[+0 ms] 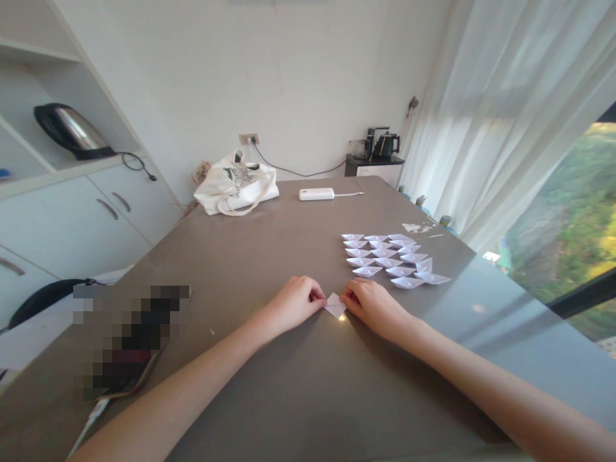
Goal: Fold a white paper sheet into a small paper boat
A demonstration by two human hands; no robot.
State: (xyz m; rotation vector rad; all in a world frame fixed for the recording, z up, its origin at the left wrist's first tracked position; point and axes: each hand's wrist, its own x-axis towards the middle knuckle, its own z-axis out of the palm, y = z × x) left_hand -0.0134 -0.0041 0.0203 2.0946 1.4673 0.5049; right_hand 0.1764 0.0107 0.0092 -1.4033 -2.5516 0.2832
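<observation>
A small folded piece of white paper [334, 304] lies on the grey table [269, 256] between my two hands. My left hand [296, 301] pinches its left corner with curled fingers. My right hand [370, 305] pinches its right corner, its fingers also closed. Just beyond my right hand, several finished white paper boats [392, 256] sit in rows on the table.
A white handbag [235, 186] and a white power bank [316, 194] with a cable lie at the table's far end. Paper scraps [416, 227] rest near the right edge. A blurred-out object [125, 340] sits at my left. A kettle [72, 131] stands on the shelf.
</observation>
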